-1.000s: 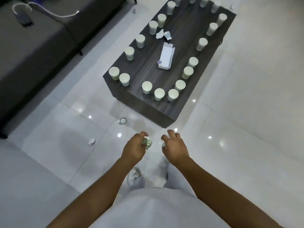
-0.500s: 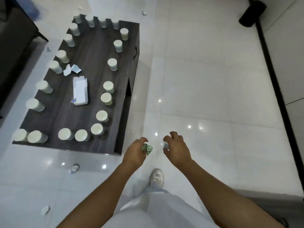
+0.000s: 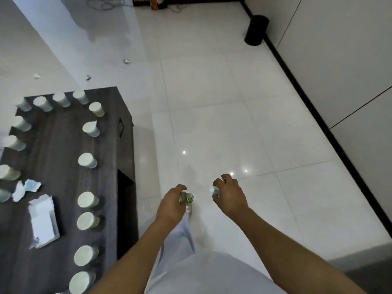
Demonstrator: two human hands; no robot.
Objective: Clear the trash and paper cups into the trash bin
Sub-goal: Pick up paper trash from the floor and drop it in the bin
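Carrying two scraps toward the black trash bin (image 3: 256, 30), which is standing far ahead against the wall. The left hand (image 3: 172, 205) is curling round a crumpled green wrapper (image 3: 187, 197); the right hand (image 3: 230, 197) is pinching a small pale scrap (image 3: 214, 189), possibly paper, too blurred to say. Both hands are hanging over bare floor, well short of the bin. Paper cups (image 3: 87, 199) are ringing the dark table (image 3: 61, 145), farther from the bin than the hands, with a white box (image 3: 43, 222) and torn paper (image 3: 26, 188) among them. Delivery step, by my reading. Next move is calling for closing on the bin, then letting go over its mouth.
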